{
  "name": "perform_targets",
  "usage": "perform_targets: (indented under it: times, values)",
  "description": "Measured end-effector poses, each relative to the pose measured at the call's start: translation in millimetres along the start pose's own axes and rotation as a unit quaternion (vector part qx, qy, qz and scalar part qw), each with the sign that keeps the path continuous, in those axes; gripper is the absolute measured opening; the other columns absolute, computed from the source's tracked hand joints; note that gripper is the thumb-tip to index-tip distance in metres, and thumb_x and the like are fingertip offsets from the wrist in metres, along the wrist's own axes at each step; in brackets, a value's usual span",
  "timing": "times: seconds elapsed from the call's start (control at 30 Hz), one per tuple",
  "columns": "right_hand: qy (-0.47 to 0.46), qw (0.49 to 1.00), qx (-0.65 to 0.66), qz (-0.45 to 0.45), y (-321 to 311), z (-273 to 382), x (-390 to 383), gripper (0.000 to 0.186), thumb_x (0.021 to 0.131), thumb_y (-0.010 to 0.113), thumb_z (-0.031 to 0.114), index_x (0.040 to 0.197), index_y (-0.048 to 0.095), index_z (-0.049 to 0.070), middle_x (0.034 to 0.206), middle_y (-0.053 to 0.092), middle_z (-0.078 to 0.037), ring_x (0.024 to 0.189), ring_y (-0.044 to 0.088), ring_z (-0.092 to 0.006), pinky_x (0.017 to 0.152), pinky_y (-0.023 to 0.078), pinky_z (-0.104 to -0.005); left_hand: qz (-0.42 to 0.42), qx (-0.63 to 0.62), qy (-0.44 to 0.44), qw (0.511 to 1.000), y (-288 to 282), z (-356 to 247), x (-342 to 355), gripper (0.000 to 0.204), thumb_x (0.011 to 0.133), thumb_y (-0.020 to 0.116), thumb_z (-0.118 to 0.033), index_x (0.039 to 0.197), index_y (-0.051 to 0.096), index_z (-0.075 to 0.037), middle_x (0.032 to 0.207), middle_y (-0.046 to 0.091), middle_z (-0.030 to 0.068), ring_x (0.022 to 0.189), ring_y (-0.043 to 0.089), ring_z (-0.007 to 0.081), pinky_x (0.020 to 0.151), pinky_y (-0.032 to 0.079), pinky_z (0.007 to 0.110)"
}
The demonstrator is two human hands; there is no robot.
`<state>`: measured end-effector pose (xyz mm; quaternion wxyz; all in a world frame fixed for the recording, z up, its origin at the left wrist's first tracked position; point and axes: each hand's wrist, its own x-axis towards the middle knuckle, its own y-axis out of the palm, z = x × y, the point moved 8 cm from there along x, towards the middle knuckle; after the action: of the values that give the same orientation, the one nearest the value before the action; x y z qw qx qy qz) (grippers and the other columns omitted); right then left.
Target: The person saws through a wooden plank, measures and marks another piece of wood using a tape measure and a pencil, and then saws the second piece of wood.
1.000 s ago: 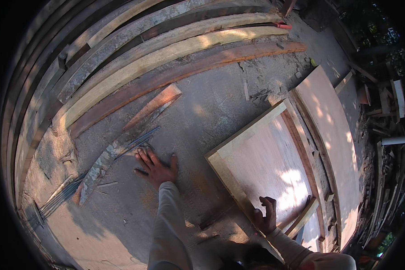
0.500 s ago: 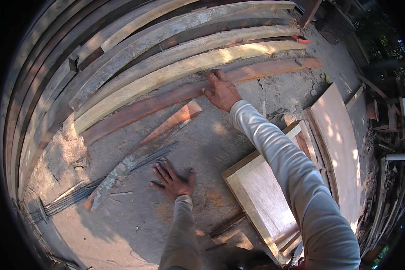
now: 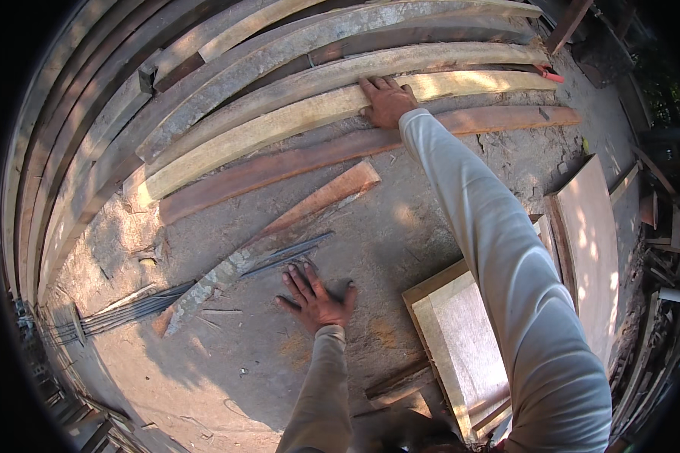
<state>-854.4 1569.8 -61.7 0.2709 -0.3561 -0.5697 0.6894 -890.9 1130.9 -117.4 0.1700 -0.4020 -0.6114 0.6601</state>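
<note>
My right hand (image 3: 387, 103) reaches far forward and grips a long pale yellowish beam (image 3: 279, 130), fingers over its top and thumb at its near side. Just nearer lies a long reddish-brown beam (image 3: 279, 170), below the wrist. My left hand (image 3: 319, 303) is low over the dirt ground with its fingers spread, holding nothing; whether it rests on the ground I cannot tell. Near its fingertips runs a bundle of thin dark metal rods (image 3: 140, 308). Across the rods slants a short rough piece of wood (image 3: 230, 266) with a reddish far end.
Beyond the pale beam lie several more long weathered beams (image 3: 332, 72). At the right stand a wooden frame with a smooth panel (image 3: 465, 340) and a wide board (image 3: 588, 234). Scrap wood (image 3: 653, 355) is piled along the right edge. A small red object (image 3: 553, 75) sits near the beams' far end.
My right hand has moved farther off, from the reddish-brown beam onto the pale one. The left hand stays spread near the rods. The whole view has shifted a little.
</note>
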Motion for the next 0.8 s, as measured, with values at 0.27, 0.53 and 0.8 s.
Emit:
perform_targets:
  times: [0.27, 0.53, 0.8]
  values:
    - [-0.063, 0.996, -0.049, -0.03, -18.7, 16.9, -20.8, 0.063, 0.081, 0.083, 0.024, 0.137, 0.054, 0.024, 0.14, 0.054, -0.013, 0.136, 0.049, -0.0322, 0.113, 0.038, -0.0547, -0.036, -0.008, 0.003, 0.999, -3.3, -4.7, -3.3, 0.119, 0.074, 0.065, -0.075, 0.164, 0.015, -0.016, 0.171, 0.013, 0.0193, 0.16, 0.005, 0.0376, 0.12, -0.001, 0.073]
    - [-0.083, 0.994, -0.071, -0.019, -15.0, 3.0, -49.3, 0.048, 0.094, 0.065, 0.02, 0.14, 0.053, 0.027, 0.135, 0.06, -0.007, 0.133, 0.052, -0.03, 0.112, 0.033, -0.0579, -0.037, -0.001, 0.012, 0.999, -4.7, -17.1, -10.0, 0.119, 0.074, 0.067, -0.07, 0.164, 0.016, -0.011, 0.171, 0.011, 0.0208, 0.16, 0.005, 0.0378, 0.121, 0.002, 0.072]
    - [-0.159, 0.977, -0.075, -0.121, -46.9, 4.5, -94.0, 0.041, 0.098, 0.06, 0.023, 0.137, 0.056, 0.031, 0.132, 0.055, -0.01, 0.128, 0.052, -0.0302, 0.108, 0.039, -0.053, -0.057, 0.01, 0.01, 0.998, -11.3, -22.7, -12.5, 0.119, 0.075, 0.064, -0.074, 0.164, 0.015, -0.013, 0.171, 0.01, 0.0203, 0.16, 0.005, 0.0383, 0.12, 0.001, 0.073]
